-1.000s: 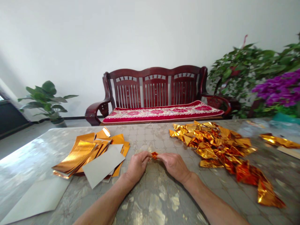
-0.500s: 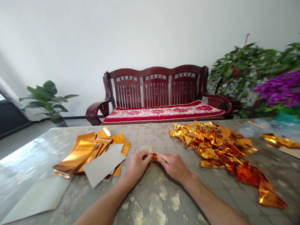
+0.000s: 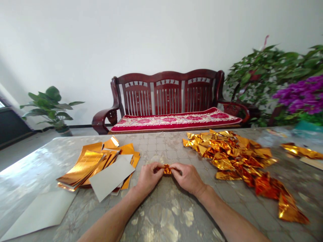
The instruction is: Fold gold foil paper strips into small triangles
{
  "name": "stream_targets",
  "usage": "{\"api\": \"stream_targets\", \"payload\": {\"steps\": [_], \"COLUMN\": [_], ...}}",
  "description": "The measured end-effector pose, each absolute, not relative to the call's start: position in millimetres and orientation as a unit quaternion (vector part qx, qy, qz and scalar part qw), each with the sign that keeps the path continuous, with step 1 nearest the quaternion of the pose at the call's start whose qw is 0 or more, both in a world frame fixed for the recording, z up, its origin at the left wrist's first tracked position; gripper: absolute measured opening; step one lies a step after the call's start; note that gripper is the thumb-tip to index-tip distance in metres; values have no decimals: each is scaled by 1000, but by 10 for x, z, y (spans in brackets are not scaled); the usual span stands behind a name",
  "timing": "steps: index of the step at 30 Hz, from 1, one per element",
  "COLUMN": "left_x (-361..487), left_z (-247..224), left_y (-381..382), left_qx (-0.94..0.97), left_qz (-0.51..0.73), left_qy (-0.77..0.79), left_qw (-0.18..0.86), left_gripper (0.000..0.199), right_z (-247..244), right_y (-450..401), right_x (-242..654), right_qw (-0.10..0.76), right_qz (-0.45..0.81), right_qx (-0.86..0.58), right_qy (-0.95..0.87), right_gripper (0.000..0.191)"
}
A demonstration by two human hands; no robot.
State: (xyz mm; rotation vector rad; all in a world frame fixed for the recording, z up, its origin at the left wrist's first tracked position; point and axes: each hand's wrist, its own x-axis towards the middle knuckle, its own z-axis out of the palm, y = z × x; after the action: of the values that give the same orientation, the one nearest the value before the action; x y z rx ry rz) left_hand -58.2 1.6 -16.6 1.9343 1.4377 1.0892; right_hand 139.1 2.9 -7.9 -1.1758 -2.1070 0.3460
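A small piece of shiny gold foil paper (image 3: pixel 167 169) is pinched between my two hands above the middle of the table. My left hand (image 3: pixel 150 175) grips its left end with thumb and fingers. Its right end is held by my right hand (image 3: pixel 188 177). To the left lies a stack of flat gold sheets (image 3: pixel 85 166), with a pale sheet (image 3: pixel 112 178) face down across it. A heap of folded gold foil pieces (image 3: pixel 229 154) spreads over the table at the right.
Another pale sheet (image 3: pixel 41 211) lies at the table's (image 3: pixel 161 208) left front. Clear plastic (image 3: pixel 275 136) and a gold piece (image 3: pixel 301 151) are at the far right. Behind stand a wooden bench (image 3: pixel 168 94), a potted plant (image 3: pixel 52 106) and purple flowers (image 3: pixel 301 94).
My right hand has shifted very slightly, its fingers now bent over the foil's right end. More of the gold piece shows between my hands.
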Motion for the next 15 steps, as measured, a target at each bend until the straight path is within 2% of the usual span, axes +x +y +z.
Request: {"api": "stream_targets", "payload": {"steps": [15], "left_x": [-585], "left_z": [-207], "left_y": [40], "left_qx": [690], "left_qz": [408], "left_qy": [514], "left_qw": [305], "left_gripper": [21], "right_z": [-46], "right_y": [40], "right_x": [1406], "right_qw": [330], "right_qz": [175], "right_qx": [-455], "right_qy": [-808], "right_gripper": [30]}}
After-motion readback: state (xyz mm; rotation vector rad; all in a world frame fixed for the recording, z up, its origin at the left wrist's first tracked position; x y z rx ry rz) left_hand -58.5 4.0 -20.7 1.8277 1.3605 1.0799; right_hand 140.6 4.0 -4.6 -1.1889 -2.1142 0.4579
